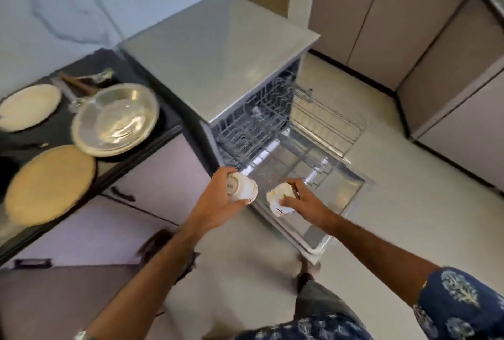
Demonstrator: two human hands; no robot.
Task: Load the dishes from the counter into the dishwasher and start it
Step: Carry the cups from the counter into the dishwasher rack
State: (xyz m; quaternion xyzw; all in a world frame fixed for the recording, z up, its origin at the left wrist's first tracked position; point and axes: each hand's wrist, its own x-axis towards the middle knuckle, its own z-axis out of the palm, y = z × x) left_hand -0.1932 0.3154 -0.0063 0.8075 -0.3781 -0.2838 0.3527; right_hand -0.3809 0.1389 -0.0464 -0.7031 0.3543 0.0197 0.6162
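Observation:
My left hand (215, 200) grips a white cup (242, 187) turned on its side. A second white cup (278, 199) with dark markings is held in my right hand (302, 203). Both cups hover over the near corner of the dishwasher's lowered door (335, 203). The grey dishwasher (218, 59) stands open, its wire racks (321, 121) pulled out. On the dark counter (152, 132) at the left lie a steel frying pan (114, 119), a white plate (28, 108) and a tan plate (49, 184).
Utensils with brown handles (81, 83) lie behind the pan. Beige cabinets (381, 9) line the back right wall, and lavender cabinet doors (136, 203) sit below the counter. My foot (311, 266) stands on the pale floor beside the door's corner.

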